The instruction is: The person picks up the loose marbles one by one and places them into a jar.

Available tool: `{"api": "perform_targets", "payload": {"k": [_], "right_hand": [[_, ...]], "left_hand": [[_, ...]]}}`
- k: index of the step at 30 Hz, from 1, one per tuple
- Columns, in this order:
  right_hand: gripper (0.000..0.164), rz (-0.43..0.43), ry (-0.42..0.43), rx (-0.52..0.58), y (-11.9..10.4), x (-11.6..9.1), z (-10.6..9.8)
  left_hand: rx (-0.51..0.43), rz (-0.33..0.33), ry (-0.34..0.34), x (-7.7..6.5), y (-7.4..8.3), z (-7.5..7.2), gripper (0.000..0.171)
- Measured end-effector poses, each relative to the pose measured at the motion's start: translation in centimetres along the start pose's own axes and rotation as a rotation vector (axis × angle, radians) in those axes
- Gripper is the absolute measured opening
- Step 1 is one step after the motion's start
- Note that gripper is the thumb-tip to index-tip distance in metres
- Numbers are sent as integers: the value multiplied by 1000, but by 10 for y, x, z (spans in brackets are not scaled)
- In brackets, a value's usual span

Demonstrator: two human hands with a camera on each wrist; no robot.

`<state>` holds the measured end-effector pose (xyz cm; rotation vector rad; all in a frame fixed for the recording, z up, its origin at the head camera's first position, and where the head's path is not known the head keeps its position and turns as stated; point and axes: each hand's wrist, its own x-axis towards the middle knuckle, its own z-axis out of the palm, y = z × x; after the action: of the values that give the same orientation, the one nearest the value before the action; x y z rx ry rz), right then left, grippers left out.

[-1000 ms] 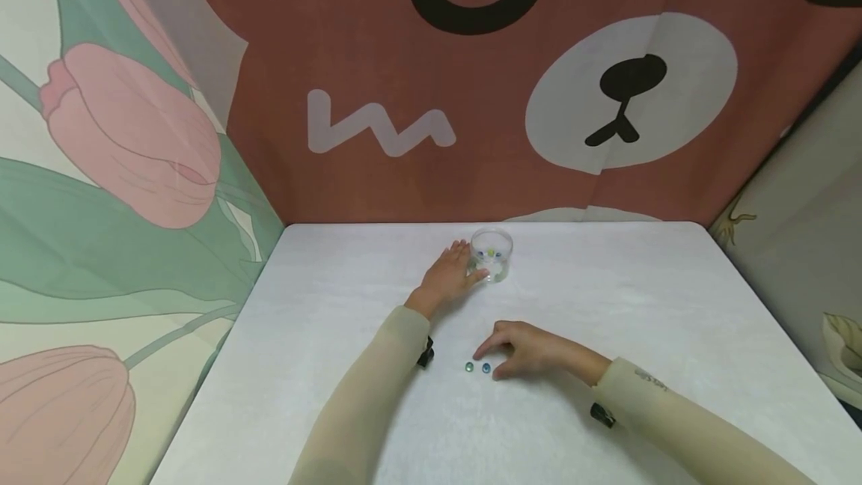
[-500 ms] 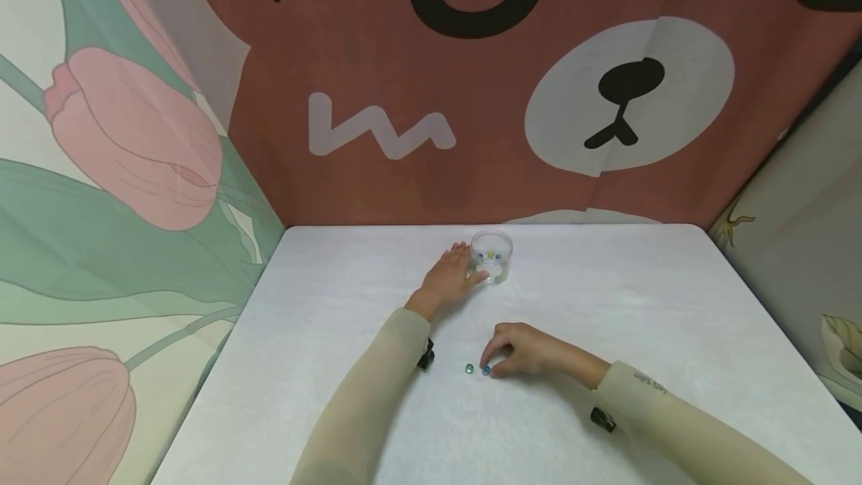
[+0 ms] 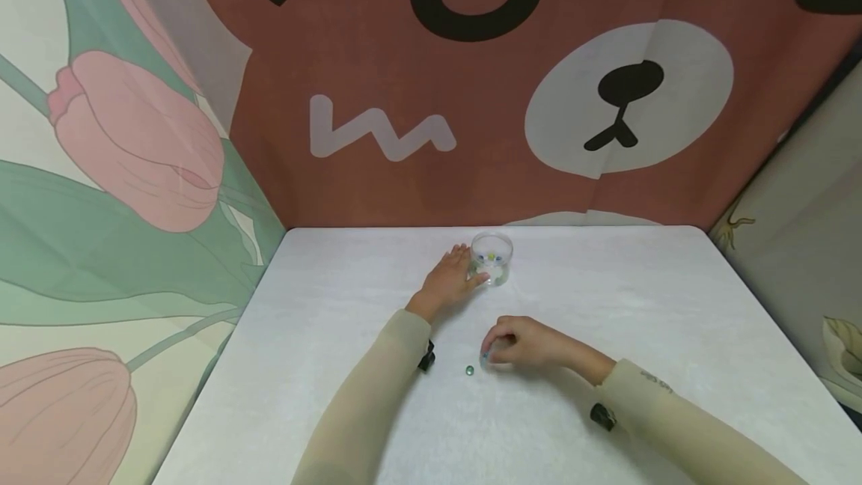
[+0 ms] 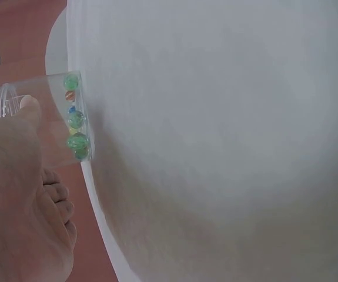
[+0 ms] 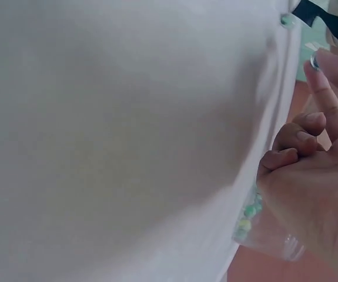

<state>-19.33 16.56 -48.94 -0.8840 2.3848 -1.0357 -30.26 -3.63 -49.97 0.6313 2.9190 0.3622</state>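
Observation:
My left hand [image 3: 447, 277] holds the side of a clear plastic jar [image 4: 48, 126] near the table's far edge, thumb laid across its front. Several green, orange, blue and yellow marbles [image 4: 77, 141] lie at the jar's bottom. Nearer to me, my right hand [image 3: 528, 341] pinches a small blue marble [image 5: 314, 61] between thumb and index fingertip, the other fingers curled in. In the head view that marble [image 3: 485, 355] is mostly covered by the fingertips. A single green marble [image 3: 469, 370] lies on the table just left of the right hand.
The white table [image 3: 606, 290] meets a brown cloth wall [image 3: 377, 193] printed with a bear face at the back. A tulip-patterned cloth [image 3: 135, 141] hangs on the left. Black wrist devices [image 3: 602, 416] sit at both cuffs.
My right thumb and index finger have closed on the blue marble and drawn it slightly up from its spot beside the green one. The left hand and jar have stayed put.

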Motion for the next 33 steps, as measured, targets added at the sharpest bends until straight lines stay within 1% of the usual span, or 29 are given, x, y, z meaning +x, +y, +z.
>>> {"api": "perform_targets", "payload": {"k": [6, 10, 15, 19, 25, 29, 33], "right_hand": [[10, 31, 59, 67, -4, 3, -13], [14, 90, 111, 99, -5, 5, -21], [21, 165, 197, 162, -6, 10, -32], [29, 193, 282, 208, -7, 13, -44], [34, 272, 386, 264, -3, 18, -59], [38, 309, 425, 279, 1, 20, -64], [42, 325, 453, 274, 4, 23, -68]], "left_hand": [[-10, 1, 0, -1, 1, -1, 86], [-9, 0, 5, -1, 0, 0, 86], [7, 4, 12, 1, -1, 2, 85], [8, 1, 16, 1, -1, 3, 85], [7, -3, 12, 2, -1, 2, 85], [8, -1, 2, 2, -1, 2, 84], [11, -1, 1, 1, 0, 1, 85]]}}
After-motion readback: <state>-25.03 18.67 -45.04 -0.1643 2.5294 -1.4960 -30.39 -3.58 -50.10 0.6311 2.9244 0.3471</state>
